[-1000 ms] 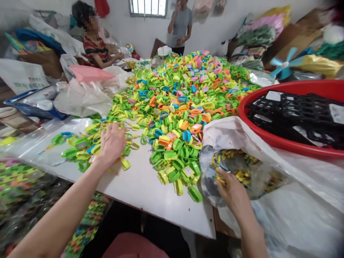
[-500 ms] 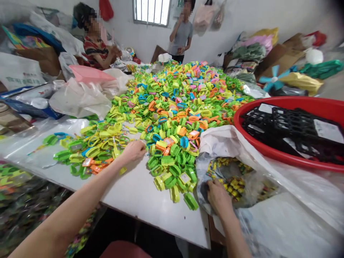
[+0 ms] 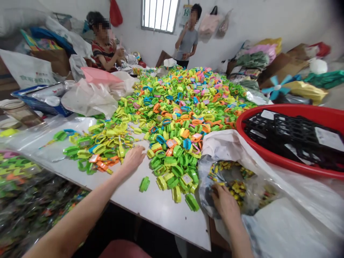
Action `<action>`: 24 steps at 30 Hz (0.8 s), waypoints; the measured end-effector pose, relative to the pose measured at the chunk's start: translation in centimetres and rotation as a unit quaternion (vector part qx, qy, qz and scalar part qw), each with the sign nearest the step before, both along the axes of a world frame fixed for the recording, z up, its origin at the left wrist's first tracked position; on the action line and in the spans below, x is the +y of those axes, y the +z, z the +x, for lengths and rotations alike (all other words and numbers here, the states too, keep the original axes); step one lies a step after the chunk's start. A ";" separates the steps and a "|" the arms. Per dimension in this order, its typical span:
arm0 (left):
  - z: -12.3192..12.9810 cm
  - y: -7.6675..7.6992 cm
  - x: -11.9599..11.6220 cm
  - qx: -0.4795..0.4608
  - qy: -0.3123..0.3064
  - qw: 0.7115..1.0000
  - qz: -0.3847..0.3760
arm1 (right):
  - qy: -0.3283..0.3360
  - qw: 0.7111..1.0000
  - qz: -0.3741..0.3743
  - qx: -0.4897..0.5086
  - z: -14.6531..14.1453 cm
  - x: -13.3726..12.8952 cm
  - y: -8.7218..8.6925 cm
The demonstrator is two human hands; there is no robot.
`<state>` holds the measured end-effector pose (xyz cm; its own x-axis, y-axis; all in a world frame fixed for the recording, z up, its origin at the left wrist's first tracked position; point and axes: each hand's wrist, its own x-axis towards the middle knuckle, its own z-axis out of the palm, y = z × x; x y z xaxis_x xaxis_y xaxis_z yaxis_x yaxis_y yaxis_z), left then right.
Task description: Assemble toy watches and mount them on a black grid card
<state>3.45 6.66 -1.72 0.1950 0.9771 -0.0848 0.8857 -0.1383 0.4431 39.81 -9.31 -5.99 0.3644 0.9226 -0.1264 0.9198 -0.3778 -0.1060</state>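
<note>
Left hand (image 3: 134,157) and right hand (image 3: 225,202) are curling (grips unclear); at left's 5 o'clock, 1 green band (image 3: 144,184), probably light, stiff, is suiting side pinching.

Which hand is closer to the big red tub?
Right. The right hand is at the open bag, in front of the tub; the left hand is farther off, beside the colorful pile.
</note>
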 end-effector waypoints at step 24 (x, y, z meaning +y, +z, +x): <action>-18.9 9.6 -7.0 -0.164 -0.028 0.979 -0.116 | 0.057 0.997 0.059 -0.011 0.7 -1.2 -2.9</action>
<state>-15.41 -0.32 7.84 0.3014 0.9261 -0.2268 0.6846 -0.0447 0.7276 40.50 -10.50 -8.85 0.2574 0.9663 -0.0075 0.9587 -0.2563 -0.1234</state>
